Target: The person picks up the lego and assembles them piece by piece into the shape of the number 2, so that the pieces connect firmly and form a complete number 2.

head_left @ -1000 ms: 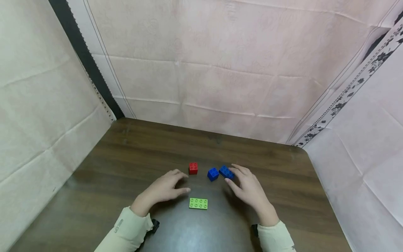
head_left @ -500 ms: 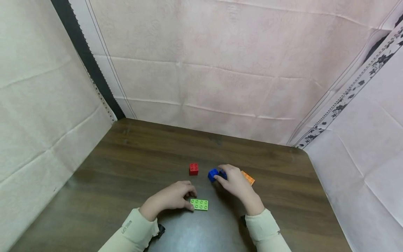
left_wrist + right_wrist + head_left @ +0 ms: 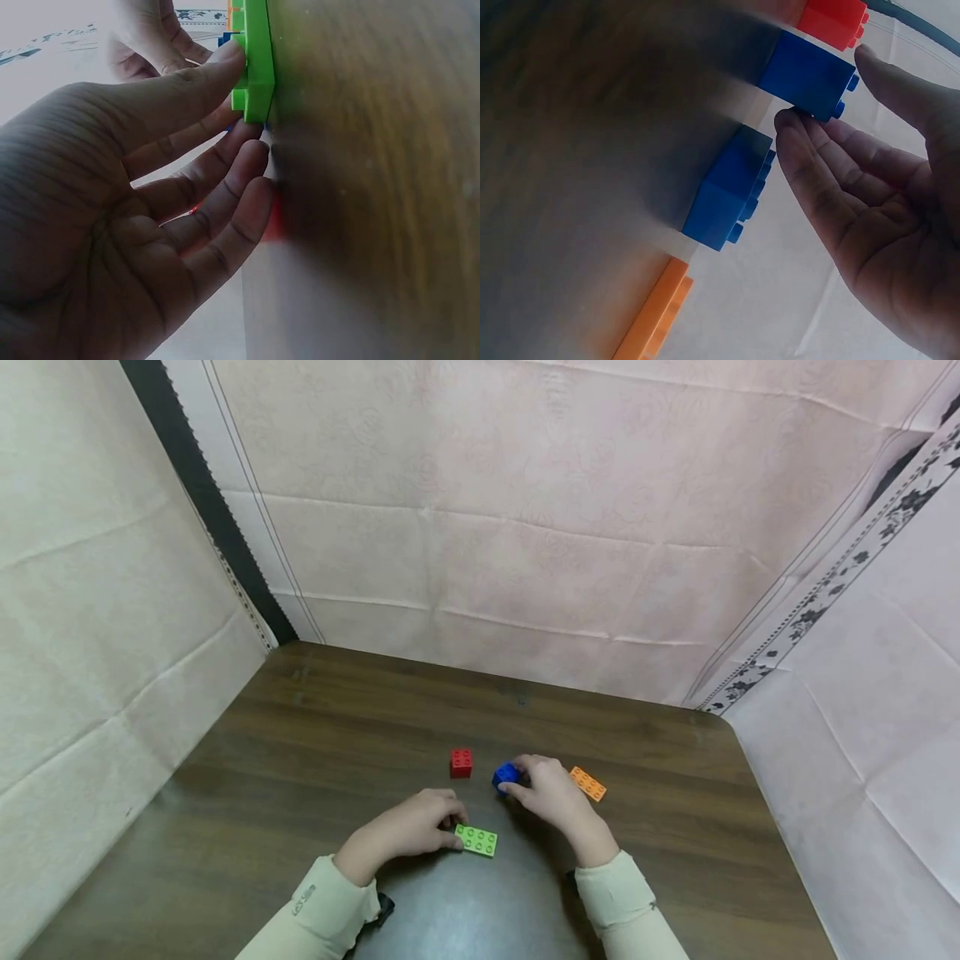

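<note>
My left hand [image 3: 411, 827] pinches the left end of a lime green building brick [image 3: 478, 841], low over the table. In the left wrist view its thumb lies on the studded side of the green brick [image 3: 259, 64]. My right hand [image 3: 557, 793] has thumb and fingertips around a small square blue brick [image 3: 506, 777]. Seen from the right wrist, the fingertips touch one side of that blue brick [image 3: 808, 75] and the thumb is at its studded edge. A longer blue brick [image 3: 727, 191] stands beside the right hand, hidden under it in the head view.
A red brick [image 3: 461, 763] stands left of the square blue one. An orange brick [image 3: 588, 783] lies right of the right hand. The dark wooden table [image 3: 337, 710] is bordered by pale cloth walls [image 3: 487, 568].
The left hand has moved right to the green brick and turned it slightly. The right hand has moved left from the longer blue brick to the square one, uncovering the orange brick.
</note>
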A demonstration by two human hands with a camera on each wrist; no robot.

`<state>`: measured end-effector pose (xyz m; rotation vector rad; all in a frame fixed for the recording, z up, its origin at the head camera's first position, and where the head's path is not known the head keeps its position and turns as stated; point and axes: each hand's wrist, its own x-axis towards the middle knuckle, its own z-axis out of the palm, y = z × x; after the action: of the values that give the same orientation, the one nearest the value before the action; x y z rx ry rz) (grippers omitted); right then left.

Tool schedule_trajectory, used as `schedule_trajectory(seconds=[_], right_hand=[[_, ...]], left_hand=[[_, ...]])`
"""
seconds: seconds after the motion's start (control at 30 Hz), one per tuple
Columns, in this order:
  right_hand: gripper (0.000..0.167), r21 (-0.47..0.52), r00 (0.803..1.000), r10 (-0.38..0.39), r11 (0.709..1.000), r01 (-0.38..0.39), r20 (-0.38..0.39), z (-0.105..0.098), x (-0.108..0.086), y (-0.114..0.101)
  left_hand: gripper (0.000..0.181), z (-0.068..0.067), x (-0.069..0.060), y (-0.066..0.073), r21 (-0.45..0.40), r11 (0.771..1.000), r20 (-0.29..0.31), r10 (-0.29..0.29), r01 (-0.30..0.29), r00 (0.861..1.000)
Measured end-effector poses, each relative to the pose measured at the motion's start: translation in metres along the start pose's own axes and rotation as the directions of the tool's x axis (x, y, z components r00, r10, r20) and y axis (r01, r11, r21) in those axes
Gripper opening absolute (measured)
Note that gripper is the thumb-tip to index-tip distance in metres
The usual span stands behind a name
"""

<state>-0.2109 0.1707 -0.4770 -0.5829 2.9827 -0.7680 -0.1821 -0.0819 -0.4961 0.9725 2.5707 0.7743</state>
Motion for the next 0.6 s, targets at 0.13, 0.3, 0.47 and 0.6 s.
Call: schedule_trajectory(seconds=[0.13, 0.3, 0.47, 0.6], right_hand=[[0.038, -0.003, 1.000, -0.001, 1.000, 0.001, 0.000, 0.003, 0.002, -0.001], [0.042, -0.016, 0.999, 0.040, 0.999, -0.039, 0.019, 0.009, 0.008, -0.003], [0.040, -0.044, 0.997, 0.065, 0.997, -0.064, 0.039, 0.010, 0.008, -0.005], [0.039, -0.042, 0.998, 0.051, 0.998, -0.049, 0.041, 0.011, 0.007, -0.003]], left_hand=[[0.023, 0.001, 0.002, -0.001, -0.005, 1.000, -0.002, -0.021, 0.021, 1.000], [0.023, 0.001, 0.003, -0.001, -0.003, 0.999, -0.011, -0.032, 0.032, 0.999], [0.025, 0.000, 0.003, 0.000, 0.008, 0.999, -0.018, -0.031, 0.032, 0.999], [0.026, 0.001, 0.002, 0.000, 0.010, 0.999, -0.021, -0.036, 0.036, 0.999]])
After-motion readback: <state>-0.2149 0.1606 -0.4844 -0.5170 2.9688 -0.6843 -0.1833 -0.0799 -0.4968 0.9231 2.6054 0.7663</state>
